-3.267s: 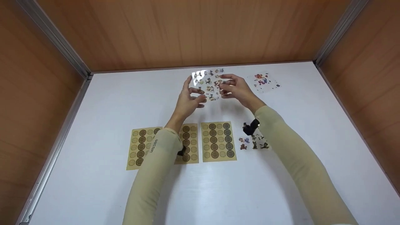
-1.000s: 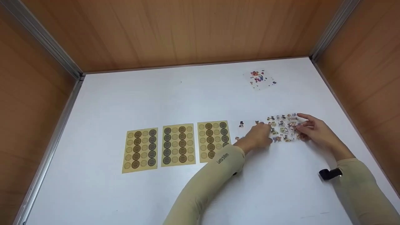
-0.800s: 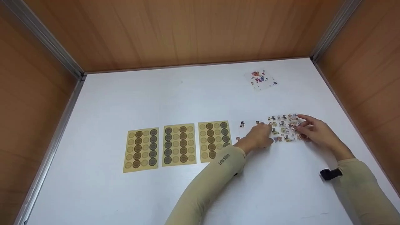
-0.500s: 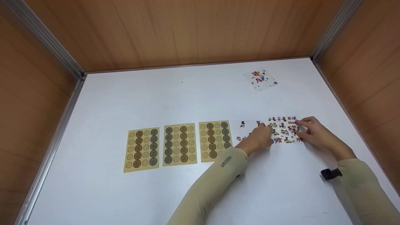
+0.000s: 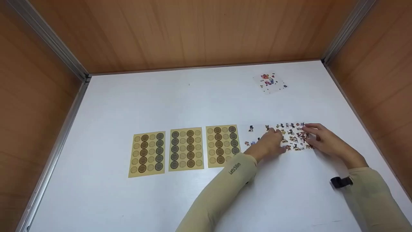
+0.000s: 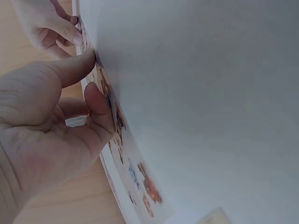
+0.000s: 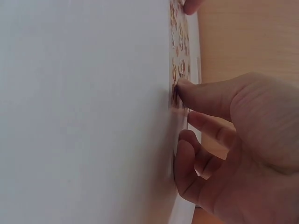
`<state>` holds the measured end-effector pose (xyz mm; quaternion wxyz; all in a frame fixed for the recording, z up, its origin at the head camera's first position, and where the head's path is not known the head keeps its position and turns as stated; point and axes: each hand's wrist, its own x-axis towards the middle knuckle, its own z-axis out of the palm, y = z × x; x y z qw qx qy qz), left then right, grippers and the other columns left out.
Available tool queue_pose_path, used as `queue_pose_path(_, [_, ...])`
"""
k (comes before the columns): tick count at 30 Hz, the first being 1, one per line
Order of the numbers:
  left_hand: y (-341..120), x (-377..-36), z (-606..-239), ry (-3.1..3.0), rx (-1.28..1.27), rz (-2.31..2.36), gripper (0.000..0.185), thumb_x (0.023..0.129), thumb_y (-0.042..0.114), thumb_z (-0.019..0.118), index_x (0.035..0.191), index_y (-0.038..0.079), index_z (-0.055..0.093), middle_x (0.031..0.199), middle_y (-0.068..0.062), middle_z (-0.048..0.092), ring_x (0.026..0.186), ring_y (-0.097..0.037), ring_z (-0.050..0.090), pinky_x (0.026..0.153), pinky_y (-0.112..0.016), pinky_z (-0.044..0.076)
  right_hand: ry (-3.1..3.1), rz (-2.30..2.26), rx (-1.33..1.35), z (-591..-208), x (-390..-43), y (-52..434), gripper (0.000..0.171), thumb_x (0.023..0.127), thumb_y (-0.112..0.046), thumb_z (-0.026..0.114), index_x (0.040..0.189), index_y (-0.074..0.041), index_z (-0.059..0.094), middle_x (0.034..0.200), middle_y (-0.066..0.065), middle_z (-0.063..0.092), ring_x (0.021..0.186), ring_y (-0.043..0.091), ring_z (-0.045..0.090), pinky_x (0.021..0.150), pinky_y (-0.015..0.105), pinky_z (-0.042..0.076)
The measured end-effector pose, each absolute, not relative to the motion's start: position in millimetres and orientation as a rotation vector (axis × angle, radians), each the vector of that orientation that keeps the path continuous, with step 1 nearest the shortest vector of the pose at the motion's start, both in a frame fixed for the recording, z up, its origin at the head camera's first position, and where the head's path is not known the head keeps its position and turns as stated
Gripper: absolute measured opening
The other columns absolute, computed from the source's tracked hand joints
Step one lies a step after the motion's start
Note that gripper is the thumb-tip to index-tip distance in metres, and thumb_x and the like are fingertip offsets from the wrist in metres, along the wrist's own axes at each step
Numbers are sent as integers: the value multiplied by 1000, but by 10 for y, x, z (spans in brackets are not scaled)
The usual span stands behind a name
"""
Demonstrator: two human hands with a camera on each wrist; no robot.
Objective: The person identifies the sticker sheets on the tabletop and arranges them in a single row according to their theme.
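Both hands point(image 5: 268, 145) point(image 5: 323, 139) — fingertips pressing sticker sheet point(image 5: 293, 137) flat.

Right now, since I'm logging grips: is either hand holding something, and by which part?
Nothing is lifted. Both the left hand and right hand press fingertips on the cartoon sticker sheet, at its left and right edges.

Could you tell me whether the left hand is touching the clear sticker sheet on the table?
Touching. The left wrist view shows the left hand with a fingertip pressed on the clear sticker sheet lying flat on the table.

Tabletop point(image 5: 193, 106): smooth matt white laminate. Walls point(image 5: 199, 32): wood-grain panel. Corner rails point(image 5: 48, 35): brushed metal. Sticker sheets point(image 5: 186, 149): matt kraft paper. Cartoon sheet point(image 5: 294, 137): clear glossy film.
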<state>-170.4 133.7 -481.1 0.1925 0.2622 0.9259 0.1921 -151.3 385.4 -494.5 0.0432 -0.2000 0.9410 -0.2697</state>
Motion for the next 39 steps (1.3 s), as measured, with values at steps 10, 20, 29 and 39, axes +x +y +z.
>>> queue_pose_path(10, [1381, -1643, -4805, 2588, 688, 523, 84, 92, 40, 75, 156, 4, 35, 154, -11, 40, 138, -18, 45, 114, -22, 34, 2851, -881, -603, -4961, -1449, 3877, 47, 99, -5, 65, 141, 10, 52, 152, 32, 39, 126, 52, 49, 87, 2, 33])
queue_pose_path(20, [1379, -1635, -4791, 2588, 680, 550, 83, 91, 41, 75, 156, 7, 37, 152, -10, 42, 134, -18, 49, 112, -24, 38, 2827, -883, -529, -4926, -1435, 3894, 48, 100, -11, 65, 142, 6, 53, 154, 29, 37, 134, 57, 39, 107, 53, 43])
queue_pose_path(29, [1376, -1646, -4798, 2623, 693, 494, 87, 91, 44, 75, 157, 4, 34, 154, -12, 41, 136, -19, 48, 113, -23, 37, 2846, -855, -550, -4923, -1448, 3883, 48, 99, -8, 65, 143, 6, 52, 154, 29, 39, 121, 46, 55, 88, 16, 43])
queue_pose_path(39, [1359, -1655, -4771, 2608, 670, 533, 87, 92, 43, 74, 159, 7, 31, 158, -11, 37, 140, -19, 44, 115, -24, 34, 2846, -860, -553, -4915, -1473, 3898, 48, 100, -12, 65, 144, 5, 53, 154, 28, 39, 114, 39, 57, 84, 15, 42])
